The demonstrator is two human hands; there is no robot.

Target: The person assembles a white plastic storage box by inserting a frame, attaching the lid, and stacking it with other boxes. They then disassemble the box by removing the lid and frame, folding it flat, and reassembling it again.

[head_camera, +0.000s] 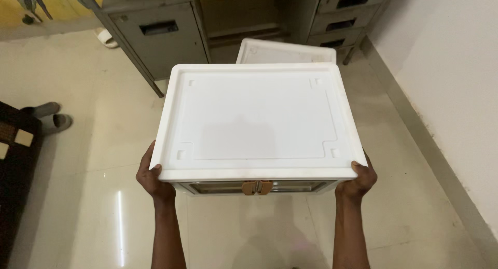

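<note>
White box (pixel 259 121) held in the air over the floor (pixel 93 196), left hand (pixel 154 180) at 8 o'clock corner, right hand (pixel 358 180) at 4 o'clock, fingers wrapped under the rim. Likely rigid, light, smooth plastic; bulky, so corner grips suit it. Spare panel (pixel 285 51) at 12 o'clock.

Glossy cream tiled floor (pixel 98 207), reflecting a ceiling light. On it stand two grey metal cabinets, one at upper left (pixel 155 30) and one at upper right (pixel 345 12), each on thin legs. A white lid (pixel 285 52) lies flat between them. A white slipper (pixel 107 38) rests by the left cabinet; a grey pair (pixel 52 116) sits at the left edge.
</note>
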